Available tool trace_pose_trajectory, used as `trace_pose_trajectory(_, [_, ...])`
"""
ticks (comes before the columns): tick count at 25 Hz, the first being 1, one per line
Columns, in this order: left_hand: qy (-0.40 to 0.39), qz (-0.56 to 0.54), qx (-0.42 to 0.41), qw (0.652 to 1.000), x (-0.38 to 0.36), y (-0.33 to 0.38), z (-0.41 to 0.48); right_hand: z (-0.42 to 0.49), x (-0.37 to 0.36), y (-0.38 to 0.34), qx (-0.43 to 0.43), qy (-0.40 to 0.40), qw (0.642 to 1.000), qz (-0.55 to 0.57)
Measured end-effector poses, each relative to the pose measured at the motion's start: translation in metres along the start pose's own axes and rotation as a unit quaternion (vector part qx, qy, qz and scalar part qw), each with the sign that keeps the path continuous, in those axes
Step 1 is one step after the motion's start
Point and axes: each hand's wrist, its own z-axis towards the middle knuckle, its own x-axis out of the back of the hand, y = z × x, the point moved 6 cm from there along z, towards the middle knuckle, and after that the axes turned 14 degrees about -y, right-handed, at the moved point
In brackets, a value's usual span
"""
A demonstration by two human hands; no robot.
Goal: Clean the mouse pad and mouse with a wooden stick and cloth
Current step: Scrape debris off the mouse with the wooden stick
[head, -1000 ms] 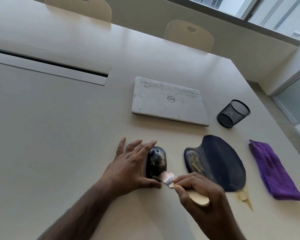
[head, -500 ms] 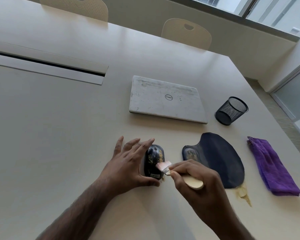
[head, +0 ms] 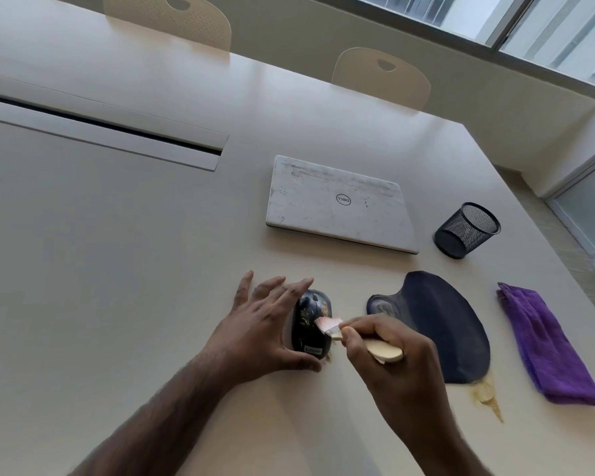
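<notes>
Soft daylight comes through the window [head: 516, 18] at the upper right, and its panes are washed out to near white. The desk [head: 117, 252] is evenly lit, with a pale sheen along its far part and no hard glare. Shadows are faint and soft-edged: a thin dark band under the near edge of the laptop [head: 337, 204], a smudge by the base of the cup [head: 466, 231], a bluish patch between the forearms. The mouse [head: 310, 321] and pad [head: 437, 324] are dark and lose detail. The bristles of the brush [head: 387, 352] are slightly blurred. Wide-angle distortion curves straight lines toward the edges.
</notes>
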Motion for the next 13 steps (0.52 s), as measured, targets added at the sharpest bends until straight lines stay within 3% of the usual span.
trace_pose_trajectory(3, [0.002, 0.003, 0.002, 1.0, 0.0002, -0.0013, -0.0009, 0.0003, 0.0005, 0.0039, -0.019, 0.035, 0.999, 0.005])
trace_pose_trajectory(13, [-0.005, 0.005, 0.005, 1.0, -0.0002, -0.0016, -0.0006, 0.0083, 0.0004, 0.0025, -0.015, 0.025, 0.999, 0.032])
